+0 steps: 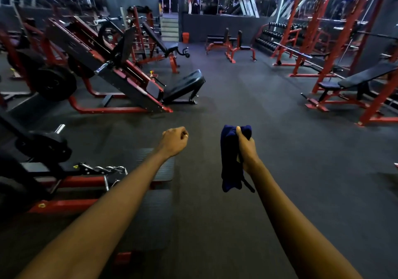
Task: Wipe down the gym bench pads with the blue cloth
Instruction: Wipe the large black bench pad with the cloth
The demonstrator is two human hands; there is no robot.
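The rubber floor [237, 97] spreads wide and bare around the leg press [112, 72], the largest machine here. The press's black seat pad [185, 85] is tilted at its near end. An incline bench [366, 76] stands well apart from the leg press, across the open floor. Two more seats [228, 41] stand farther back beyond the press.

The blue cloth [230, 158] hangs bunched in the air over the floor, nearer the camera than the leg press and touching no pad. The right hand [246, 147] holds it, fingers [238, 130] wrapped round its top so that the rest droops below the wrist. The left hand [174, 142] is between the cloth and the leg press, curled into a loose fist with nothing in it.

No wiping is under way, as I read it. This looks like the walk to a pad with the cloth ready. The press's seat pad seems the closest target. The next move calls for stepping up to it, spreading the bunched cloth flatter, and pressing it down on the vinyl.
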